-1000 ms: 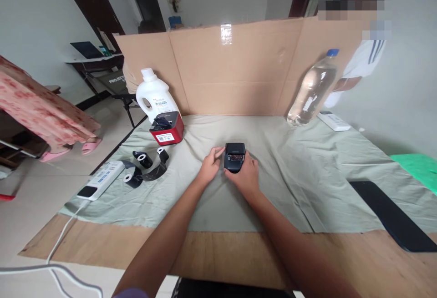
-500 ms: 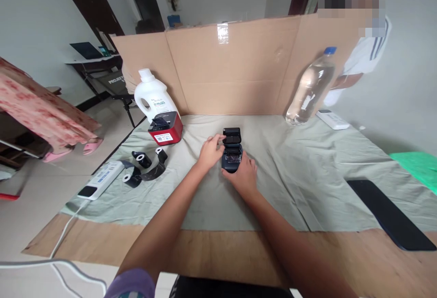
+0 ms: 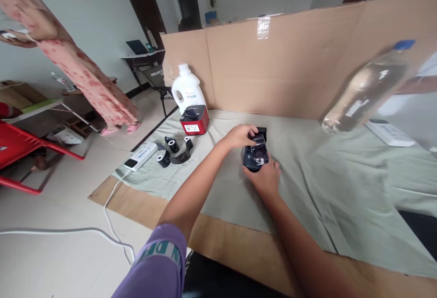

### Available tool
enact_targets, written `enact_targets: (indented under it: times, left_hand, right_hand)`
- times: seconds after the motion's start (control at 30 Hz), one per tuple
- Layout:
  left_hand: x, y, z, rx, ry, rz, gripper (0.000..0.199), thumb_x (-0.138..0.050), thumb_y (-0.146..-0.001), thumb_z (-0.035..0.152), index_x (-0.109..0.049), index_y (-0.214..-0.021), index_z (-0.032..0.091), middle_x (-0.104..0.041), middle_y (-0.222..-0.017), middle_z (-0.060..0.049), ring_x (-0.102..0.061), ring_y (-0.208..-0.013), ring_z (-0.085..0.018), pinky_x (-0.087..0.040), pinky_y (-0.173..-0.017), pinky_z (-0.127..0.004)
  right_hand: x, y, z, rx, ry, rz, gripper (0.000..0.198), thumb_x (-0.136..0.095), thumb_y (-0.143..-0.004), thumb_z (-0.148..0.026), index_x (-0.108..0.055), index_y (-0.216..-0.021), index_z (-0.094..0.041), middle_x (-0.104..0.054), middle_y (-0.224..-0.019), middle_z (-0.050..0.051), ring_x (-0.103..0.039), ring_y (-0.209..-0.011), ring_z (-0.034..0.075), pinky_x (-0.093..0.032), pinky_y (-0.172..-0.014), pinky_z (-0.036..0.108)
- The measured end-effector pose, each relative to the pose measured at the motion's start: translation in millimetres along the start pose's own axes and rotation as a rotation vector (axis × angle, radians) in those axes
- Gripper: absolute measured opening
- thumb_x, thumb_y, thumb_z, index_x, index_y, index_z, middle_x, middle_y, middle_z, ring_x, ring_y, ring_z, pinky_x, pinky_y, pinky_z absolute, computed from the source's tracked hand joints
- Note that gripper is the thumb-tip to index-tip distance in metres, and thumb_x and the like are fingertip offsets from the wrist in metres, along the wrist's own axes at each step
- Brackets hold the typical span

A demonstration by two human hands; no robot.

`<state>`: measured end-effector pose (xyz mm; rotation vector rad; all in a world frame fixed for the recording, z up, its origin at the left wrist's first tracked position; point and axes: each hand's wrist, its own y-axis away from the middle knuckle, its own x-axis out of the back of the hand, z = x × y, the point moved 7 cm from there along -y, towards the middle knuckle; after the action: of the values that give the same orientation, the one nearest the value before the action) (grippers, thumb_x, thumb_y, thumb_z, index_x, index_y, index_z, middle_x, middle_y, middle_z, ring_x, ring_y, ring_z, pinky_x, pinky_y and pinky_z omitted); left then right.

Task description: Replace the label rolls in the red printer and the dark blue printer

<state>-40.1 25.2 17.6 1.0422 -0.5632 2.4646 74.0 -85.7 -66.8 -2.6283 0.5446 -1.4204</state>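
Observation:
A small black portable printer [image 3: 250, 163] sits on the cloth in front of me, its lid [image 3: 262, 131] tipped up at the back. My right hand [image 3: 266, 177] wraps round the near and right side of its body. Over the compartment, the fingers of my left hand [image 3: 241, 136] are closed on a dark, glossy paper roll [image 3: 258, 139]. A shiny dark strip hangs from the roll across the printer's front. My fingers and the roll hide much of the compartment.
Left on the cloth lie several black paper rolls [image 3: 164, 158], a white power strip [image 3: 140, 156] and a red-black box-shaped device [image 3: 194, 120] by a white jug [image 3: 188, 89]. A cardboard screen [image 3: 290, 66] stands behind; a water bottle [image 3: 367, 91] leans right. A person in pink stands left.
My left hand has gone from the lid's side to over the printer, its fingers now on the roll and strip. My right hand stays on the printer. The view has swung left.

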Motion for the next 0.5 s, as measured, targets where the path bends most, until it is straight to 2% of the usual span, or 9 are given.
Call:
enact_targets:
  times: [0.03, 0.1, 0.17, 0.23, 0.3, 0.37, 0.5]
  left_hand:
    - [13, 13, -6, 0.020, 0.071, 0.116, 0.046, -0.076, -0.070, 0.024, -0.069, -0.114, 0.018, -0.073, -0.102, -0.004, -0.067, -0.082, -0.017, -0.052, -0.075, -0.025]
    - [38, 50, -24, 0.125, 0.125, 0.340, 0.038, -0.074, -0.075, 0.031, -0.070, -0.109, 0.016, -0.073, -0.102, -0.005, -0.068, -0.080, -0.017, -0.052, -0.075, -0.026]
    - [54, 97, -49, 0.317, 0.046, 0.498, 0.026, -0.073, -0.077, 0.036, -0.071, -0.095, 0.017, -0.074, -0.093, -0.005, -0.068, -0.073, -0.018, -0.052, -0.073, -0.028]
    - [66, 145, -70, 0.495, -0.059, 0.616, 0.024, -0.073, -0.076, 0.035, -0.070, -0.091, 0.018, -0.075, -0.091, -0.004, -0.070, -0.073, -0.020, -0.051, -0.075, -0.030]
    - [71, 185, -86, 0.618, -0.144, 0.692, 0.023, -0.072, -0.077, 0.037, -0.069, -0.091, 0.019, -0.076, -0.091, -0.006, -0.071, -0.078, -0.023, -0.052, -0.078, -0.032]
    - [72, 212, -96, 0.687, -0.219, 0.728, 0.024, -0.071, -0.078, 0.038, -0.069, -0.093, 0.019, -0.076, -0.095, -0.008, -0.072, -0.087, -0.027, -0.051, -0.082, -0.034]
    - [60, 227, -109, 0.754, -0.314, 0.702, 0.023, -0.070, -0.080, 0.036, -0.068, -0.095, 0.019, -0.075, -0.100, -0.012, -0.071, -0.095, -0.031, -0.051, -0.083, -0.036]
  right_hand:
    - [1, 0, -1, 0.007, -0.001, -0.004, 0.090, -0.071, -0.071, -0.054, -0.040, -0.141, -0.006, -0.062, -0.127, 0.024, -0.050, -0.119, 0.042, -0.039, -0.095, 0.049]
    - [2, 0, -2, 0.012, -0.015, -0.012, 0.088, -0.069, -0.072, -0.054, -0.041, -0.140, -0.007, -0.063, -0.124, 0.024, -0.051, -0.117, 0.043, -0.040, -0.094, 0.050]
    - [3, 0, -2, 0.019, -0.034, -0.013, 0.088, -0.067, -0.073, -0.056, -0.040, -0.142, -0.010, -0.063, -0.123, 0.024, -0.051, -0.116, 0.045, -0.041, -0.093, 0.053]
    - [2, -1, -2, 0.026, -0.040, -0.007, 0.090, -0.066, -0.072, -0.059, -0.039, -0.144, -0.013, -0.063, -0.123, 0.025, -0.051, -0.115, 0.047, -0.041, -0.092, 0.056]
    - [2, -1, -2, 0.030, -0.033, 0.000, 0.093, -0.066, -0.071, -0.061, -0.038, -0.145, -0.012, -0.062, -0.124, 0.026, -0.050, -0.114, 0.047, -0.041, -0.092, 0.057]
    - [1, -1, -2, 0.027, -0.019, 0.002, 0.093, -0.066, -0.071, -0.061, -0.040, -0.144, -0.009, -0.062, -0.123, 0.026, -0.050, -0.115, 0.047, -0.041, -0.092, 0.056]
    - [2, -1, -4, 0.028, -0.002, -0.006, 0.089, -0.065, -0.072, -0.060, -0.042, -0.141, -0.009, -0.062, -0.124, 0.025, -0.051, -0.116, 0.045, -0.041, -0.092, 0.054]
